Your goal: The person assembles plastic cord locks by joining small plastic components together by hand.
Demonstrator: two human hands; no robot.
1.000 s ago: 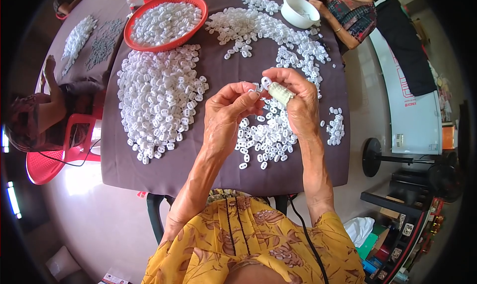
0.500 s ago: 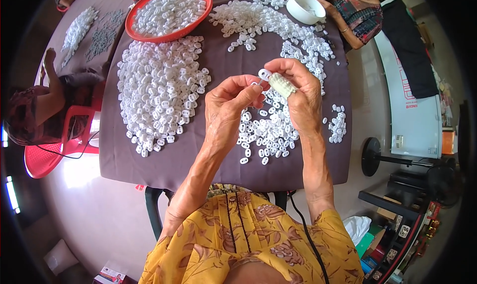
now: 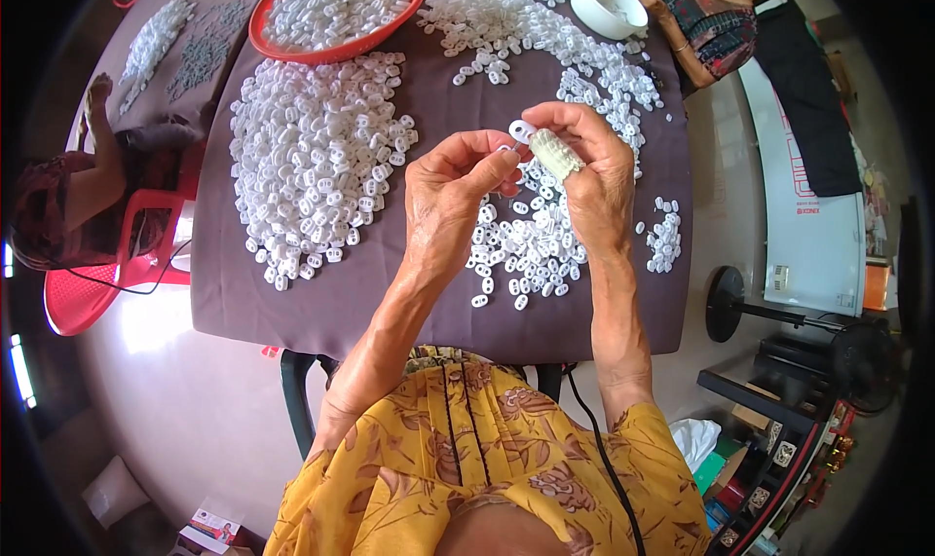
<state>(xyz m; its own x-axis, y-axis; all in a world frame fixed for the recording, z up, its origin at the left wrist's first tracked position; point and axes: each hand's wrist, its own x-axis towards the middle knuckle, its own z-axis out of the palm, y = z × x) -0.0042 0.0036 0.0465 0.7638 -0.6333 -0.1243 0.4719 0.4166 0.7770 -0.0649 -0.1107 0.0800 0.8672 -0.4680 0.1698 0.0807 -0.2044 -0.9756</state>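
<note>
Both my hands are raised close together over the table. My right hand [image 3: 596, 181] pinches a small white oval plastic piece [image 3: 521, 129] with two holes, between its forefinger and thumb. A pale green fabric finger cover [image 3: 557, 155] wraps that thumb. My left hand [image 3: 450, 191] is closed at the fingertips, right beside the white piece. Something small and thin sits in that pinch; its kind is mostly hidden by the fingers. Under the hands lies a loose pile of similar white pieces [image 3: 531, 249].
A large heap of white pieces [image 3: 307, 166] lies to the left, below a red basket [image 3: 336, 54] full of them. More pieces [image 3: 477, 20] spread across the far side near a white bowl [image 3: 609, 9]. A small group [image 3: 664, 240] lies right. Other people sit at far right and left.
The view has shifted slightly, with the table's contents sitting higher in it. My hands stay together at the white piece. The thin metallic pin seen earlier between the fingertips now shows less.
</note>
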